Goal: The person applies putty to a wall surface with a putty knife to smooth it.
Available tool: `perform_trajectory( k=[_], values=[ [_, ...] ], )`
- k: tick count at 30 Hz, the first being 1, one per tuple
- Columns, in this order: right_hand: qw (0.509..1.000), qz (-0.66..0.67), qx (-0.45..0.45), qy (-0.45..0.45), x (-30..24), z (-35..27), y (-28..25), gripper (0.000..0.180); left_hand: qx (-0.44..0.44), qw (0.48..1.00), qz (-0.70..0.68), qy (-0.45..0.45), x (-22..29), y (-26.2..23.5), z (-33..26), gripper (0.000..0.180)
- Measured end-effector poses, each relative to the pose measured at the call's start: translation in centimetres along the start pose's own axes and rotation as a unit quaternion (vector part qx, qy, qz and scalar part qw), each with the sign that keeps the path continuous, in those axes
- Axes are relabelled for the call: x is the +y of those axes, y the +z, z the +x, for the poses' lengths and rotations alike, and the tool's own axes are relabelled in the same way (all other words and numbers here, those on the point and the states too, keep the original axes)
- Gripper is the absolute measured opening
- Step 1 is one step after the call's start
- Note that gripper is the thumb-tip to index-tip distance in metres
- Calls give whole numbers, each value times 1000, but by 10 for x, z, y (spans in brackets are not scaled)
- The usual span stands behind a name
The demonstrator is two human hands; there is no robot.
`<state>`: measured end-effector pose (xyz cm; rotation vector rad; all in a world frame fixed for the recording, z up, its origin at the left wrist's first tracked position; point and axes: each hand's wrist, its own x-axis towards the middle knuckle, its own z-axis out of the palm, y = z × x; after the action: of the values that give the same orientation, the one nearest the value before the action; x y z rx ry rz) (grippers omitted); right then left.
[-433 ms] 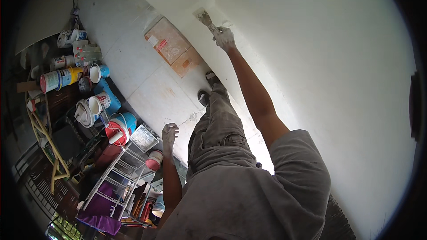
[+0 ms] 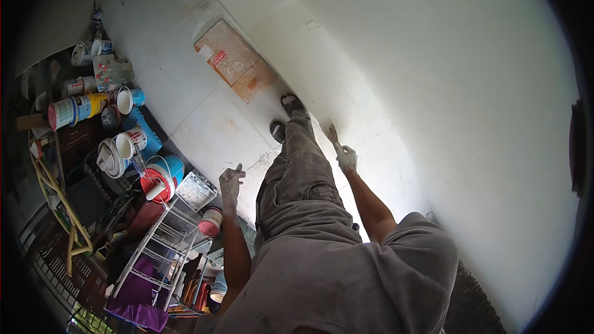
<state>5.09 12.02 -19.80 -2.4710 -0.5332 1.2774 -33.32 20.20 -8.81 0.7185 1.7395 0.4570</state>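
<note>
My right hand (image 2: 346, 157) grips the handle of a paint brush (image 2: 332, 133), whose bristles rest against the white wall (image 2: 445, 86) low down, close to my legs. My left hand (image 2: 231, 180) hangs free at my side with fingers loosely apart, holding nothing, above a paint tray (image 2: 196, 191). My grey trousers and dark shoes (image 2: 291, 104) stand on the pale floor (image 2: 185, 86) right beside the wall.
A flattened cardboard sheet (image 2: 234, 59) lies on the floor by the wall's foot. Several paint buckets and cans (image 2: 133, 142) crowd the left side. A white wire rack (image 2: 158, 244) and a yellow frame (image 2: 59, 198) stand at lower left.
My right hand has swept the brush down the wall, from high up to a spot near my legs. The left hand stays at my side.
</note>
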Motion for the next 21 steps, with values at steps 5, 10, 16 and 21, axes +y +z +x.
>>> perform_trajectory(
  k=[5, 10, 16, 21],
  values=[
    [998, -44, 33, -12, -22, 4, 19, 57, 2, 999, -38, 29, 4, -8, -1, 23],
    [996, 8, 28, -88, -172, 102, 46, 60, -18, 997, 12, 71, 20, 4, 9, 29],
    [931, 181, 7, -317, -351, 75, 21, 48, 14, 989, 94, 115, 33, -5, -1, 38],
    [941, 201, -76, -261, -279, 68, 6, 43, -2, 996, 41, 81, 21, -2, 5, 41]
  ],
)
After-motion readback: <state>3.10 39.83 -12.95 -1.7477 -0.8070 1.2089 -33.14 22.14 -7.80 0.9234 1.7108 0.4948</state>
